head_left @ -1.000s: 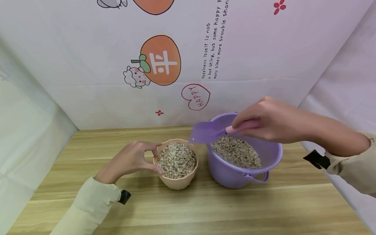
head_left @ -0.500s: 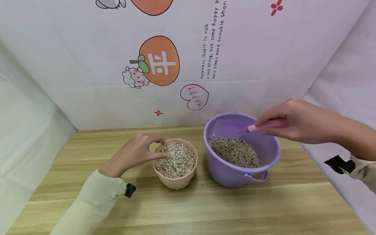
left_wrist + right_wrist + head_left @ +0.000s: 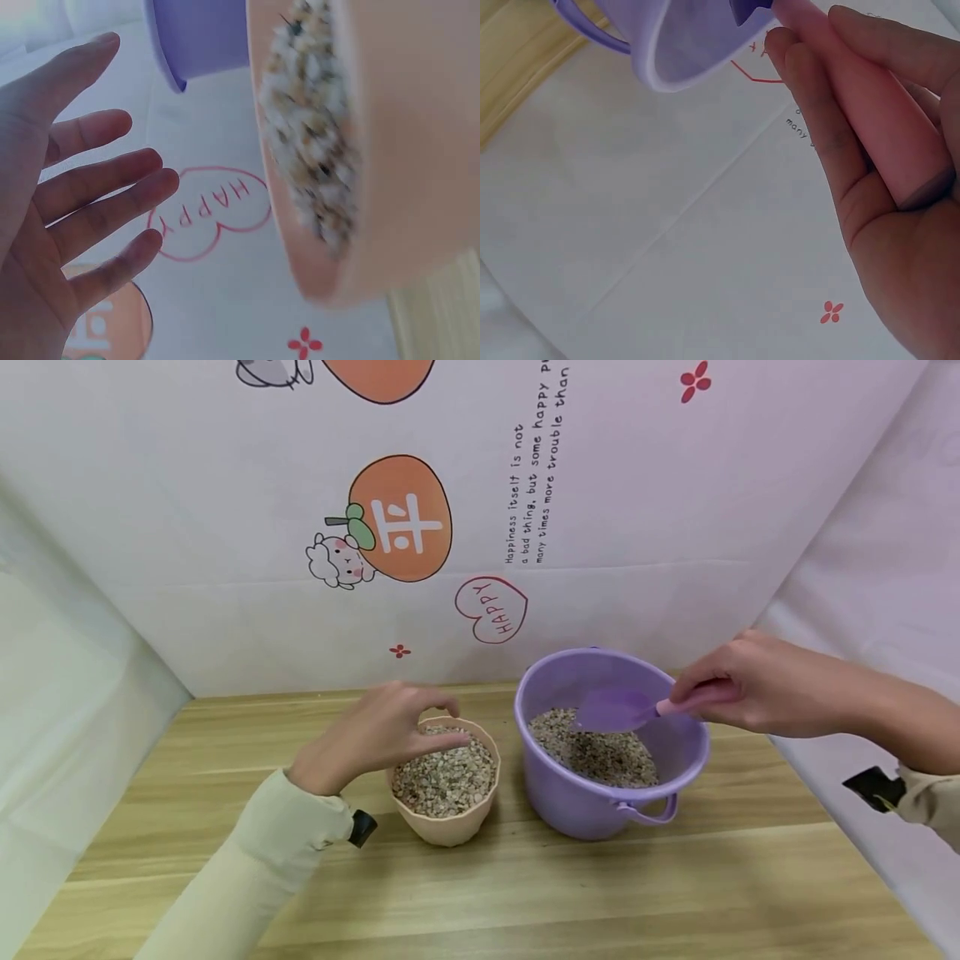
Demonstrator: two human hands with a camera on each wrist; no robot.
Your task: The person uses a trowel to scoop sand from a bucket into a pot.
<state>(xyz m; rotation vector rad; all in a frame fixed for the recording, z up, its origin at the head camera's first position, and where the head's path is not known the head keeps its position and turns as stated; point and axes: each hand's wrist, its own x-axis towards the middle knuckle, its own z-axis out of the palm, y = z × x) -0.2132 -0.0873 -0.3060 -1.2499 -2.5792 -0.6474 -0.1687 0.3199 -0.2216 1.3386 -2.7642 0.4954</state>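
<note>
A peach-coloured pot (image 3: 447, 831) full of small gravel (image 3: 442, 781) stands on the table. Over its back left rim hovers my left hand (image 3: 378, 735), and in the left wrist view its loosely spread fingers are apart from the pot and hold nothing. To the right stands a purple bucket (image 3: 570, 806) with gravel (image 3: 600, 760) in it. My right hand (image 3: 772, 689) grips the pink handle (image 3: 877, 105) of a small purple shovel (image 3: 615, 712). The shovel's blade is inside the bucket's mouth, above the gravel; whether it touches the gravel I cannot tell.
The wooden table (image 3: 480, 902) bears both containers. Behind it rises a white printed cloth (image 3: 262, 627) with fruit drawings and lettering. White cloth also hangs at the left and right sides. The bucket's side handle (image 3: 651, 814) points forward.
My left hand has let go of the pot's rim and risen over the gravel. My right hand has moved right, bringing the shovel from the bucket's left rim down into its mouth.
</note>
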